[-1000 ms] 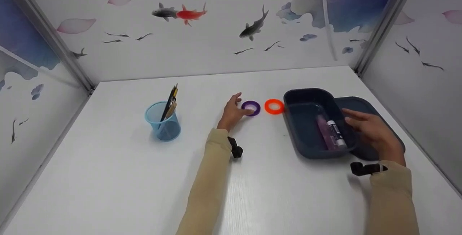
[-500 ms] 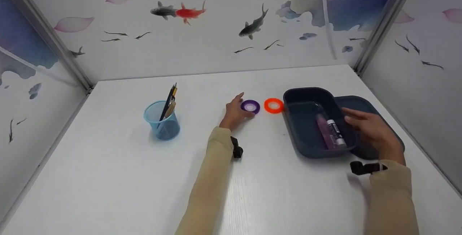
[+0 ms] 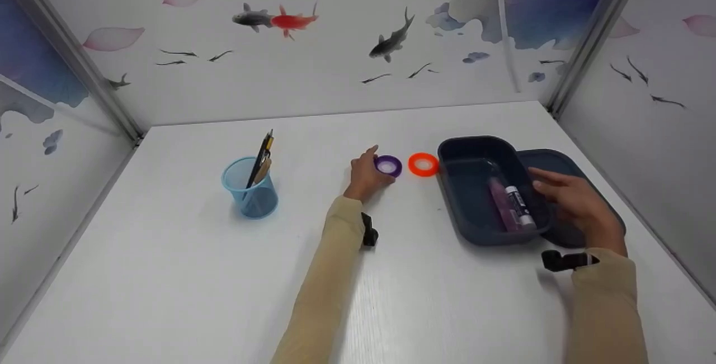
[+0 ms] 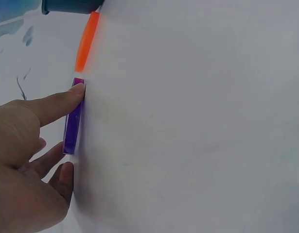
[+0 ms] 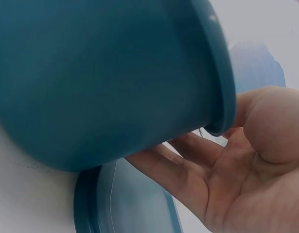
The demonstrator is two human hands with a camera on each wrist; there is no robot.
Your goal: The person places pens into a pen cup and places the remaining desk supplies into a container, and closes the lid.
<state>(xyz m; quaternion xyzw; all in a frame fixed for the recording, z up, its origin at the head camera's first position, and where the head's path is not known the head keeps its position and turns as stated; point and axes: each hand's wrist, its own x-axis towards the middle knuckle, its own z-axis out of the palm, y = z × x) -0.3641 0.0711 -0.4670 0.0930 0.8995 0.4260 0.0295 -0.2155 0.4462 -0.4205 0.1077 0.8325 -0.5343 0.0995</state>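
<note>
My left hand [image 3: 369, 176] pinches a purple roll of tape [image 4: 74, 119] by its outer edge, thumb on one side and fingers on the other. The roll lies flat on the white table. Just right of it is an orange roll of tape [image 3: 423, 164], beside a dark blue box [image 3: 467, 230]. My right hand [image 3: 582, 204] rests against the box's right side. In the right wrist view its fingers [image 5: 168, 177] lie fairly straight along the outer wall, with the thumb tip hidden behind the rim. Inside the box lie a pink translucent tube [image 3: 503, 204] and a white glue stick with a dark label [image 3: 520, 207].
A matching dark blue lid [image 3: 565, 168] lies partly beneath the right hand, to the right of the box. On the left stands a light blue pen cup [image 3: 260, 202] with several pencils and other slim items. Printed walls [image 3: 335, 90] border the table.
The left hand has shifted slightly right, and its thumb and fingers have come in around the purple tape roll. The right hand and the box have stayed in place.
</note>
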